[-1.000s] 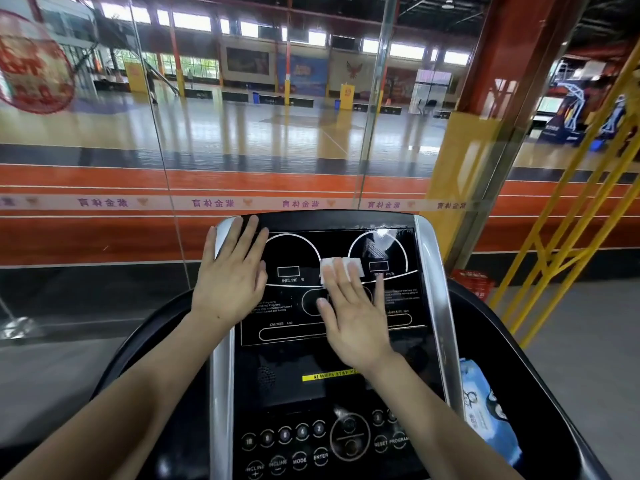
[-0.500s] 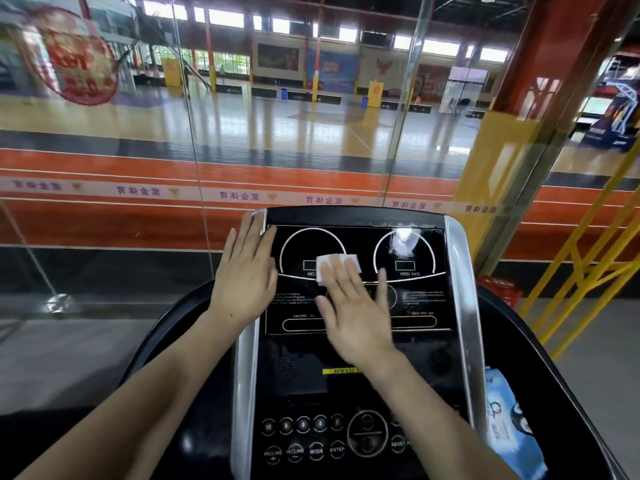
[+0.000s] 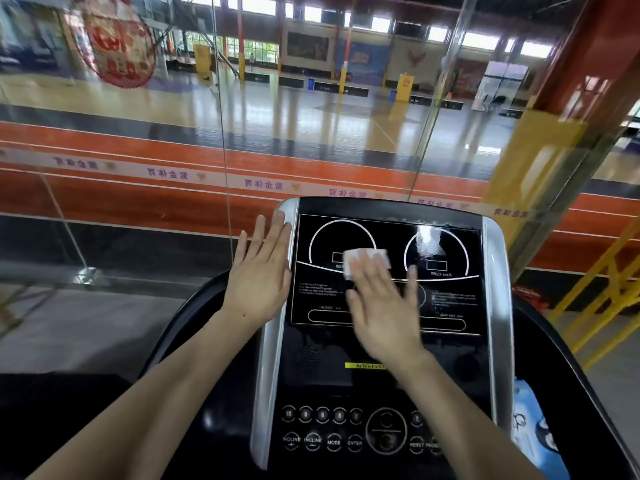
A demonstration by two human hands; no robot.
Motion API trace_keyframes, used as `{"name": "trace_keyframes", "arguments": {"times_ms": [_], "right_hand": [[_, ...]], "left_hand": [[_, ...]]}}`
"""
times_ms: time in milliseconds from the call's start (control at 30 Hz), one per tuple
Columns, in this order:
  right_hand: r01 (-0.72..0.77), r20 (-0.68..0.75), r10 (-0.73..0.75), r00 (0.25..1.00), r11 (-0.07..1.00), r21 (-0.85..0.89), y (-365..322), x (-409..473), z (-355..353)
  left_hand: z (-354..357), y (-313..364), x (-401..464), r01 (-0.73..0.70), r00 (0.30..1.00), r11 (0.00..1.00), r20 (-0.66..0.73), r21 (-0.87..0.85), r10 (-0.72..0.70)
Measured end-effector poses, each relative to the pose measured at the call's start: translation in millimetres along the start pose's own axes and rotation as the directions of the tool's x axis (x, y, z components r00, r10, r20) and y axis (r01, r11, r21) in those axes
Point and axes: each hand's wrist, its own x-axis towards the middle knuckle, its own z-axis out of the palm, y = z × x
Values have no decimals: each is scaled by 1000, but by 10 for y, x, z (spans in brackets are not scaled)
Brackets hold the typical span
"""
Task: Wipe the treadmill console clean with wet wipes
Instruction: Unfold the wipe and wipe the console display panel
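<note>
The treadmill console (image 3: 446, 299) is a glossy black panel with two white dial outlines, framed by silver side rails. My right hand (image 3: 382, 306) lies flat on the middle of the panel, fingers spread, pressing a white wet wipe (image 3: 367, 259) under its fingertips between the two dials. The wipe's far edge shows past my fingers. My left hand (image 3: 259, 275) rests flat and open on the console's left silver rail, holding nothing.
A row of round buttons (image 3: 332, 427) sits on the lower console. A blue and white wet wipe pack (image 3: 535, 431) lies in the right side tray. A glass wall stands just behind the console, with yellow railings (image 3: 602, 289) at right.
My right hand has slid the wipe leftwards, from between the dials onto the left dial. My left hand has shifted off the black panel to the silver rail. The camera has turned left.
</note>
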Motion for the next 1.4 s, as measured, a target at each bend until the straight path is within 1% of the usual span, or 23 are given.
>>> {"name": "trace_keyframes", "arguments": {"times_ms": [67, 133, 167, 200, 267, 333, 400, 467, 533, 567, 600, 700, 733, 767, 833, 933, 1000, 1067, 1133, 1200, 1267, 1333, 1400], "right_hand": [[-107, -24, 108, 994, 994, 20, 251, -57, -24], [-155, -22, 156, 987, 986, 54, 154, 4, -6], [-138, -21, 139, 990, 988, 65, -6, 58, 16], [-90, -12, 91, 996, 994, 65, -188, 96, 37], [58, 8, -58, 998, 998, 25, -450, 114, 67], [158, 35, -157, 987, 987, -22, -420, 109, 13], [162, 33, -160, 987, 985, -66, -192, 158, -44], [88, 20, -87, 996, 994, -64, 11, 320, -104], [39, 7, -39, 999, 998, -39, 28, 460, -143], [51, -2, -51, 999, 998, -34, -25, 456, -138], [95, -3, -95, 995, 995, -43, -85, 385, -115], [292, 43, -289, 956, 953, -84, -142, -37, -19], [333, 61, -328, 943, 938, -93, -119, -134, -4], [353, 65, -348, 935, 930, -102, -97, -136, -2], [349, 35, -347, 937, 930, -117, -127, 90, -21], [274, 11, -274, 962, 957, -94, -315, 559, -104], [265, 13, -265, 964, 960, -85, -386, 602, -100], [327, 28, -326, 945, 939, -101, -393, 368, -38], [416, 45, -414, 909, 903, -105, -368, 62, 30], [456, 51, -453, 890, 884, -108, -324, 30, 37], [431, 20, -432, 902, 893, -133, -328, 295, -4], [351, -14, -355, 935, 927, -130, -375, 621, -76], [297, -12, -300, 954, 948, -114, -422, 751, -102]], "left_hand": [[0, -22, -17, 0, 1000, 1000, 22, 9, -1], [-2, -20, -26, 6, 1000, 1000, 20, 9, -6], [-8, -15, -27, 9, 1000, 1000, 18, 4, -10], [-13, -10, -35, 16, 1000, 1000, 17, -1, -16], [-17, -7, -50, 26, 1000, 1000, 10, 4, -26], [-25, -9, -60, 21, 1000, 1000, 11, 13, -21], [-27, -12, -72, 21, 1000, 1000, 12, 14, -21], [-27, -6, -73, 29, 999, 999, 15, 16, -30], [-29, 2, -73, 32, 999, 999, 21, 12, -32], [-29, 0, -75, 29, 999, 1000, 28, 9, -29], [-28, -10, -75, 23, 999, 1000, 36, 7, -23], [-28, -49, -69, 7, 999, 1000, 51, -7, -7], [-25, -56, -70, 4, 999, 1000, 52, -9, -3], [-20, -53, -72, 4, 999, 1000, 52, -12, -3], [-16, -38, -73, 16, 999, 999, 51, -34, -14], [-19, -32, -79, 19, 998, 999, 53, -47, -17], [-28, -43, -84, 14, 998, 999, 56, -37, -11], [-27, -44, -80, 13, 998, 999, 61, -35, -10], [-9, -34, -79, 19, 998, 999, 58, -37, -16], [4, -27, -84, 24, 998, 999, 53, -42, -22], [6, -28, -86, 27, 998, 999, 50, -38, -25], [3, -26, -88, 28, 998, 999, 49, -33, -27], [-4, -24, -89, 27, 999, 999, 48, -24, -26]]}}
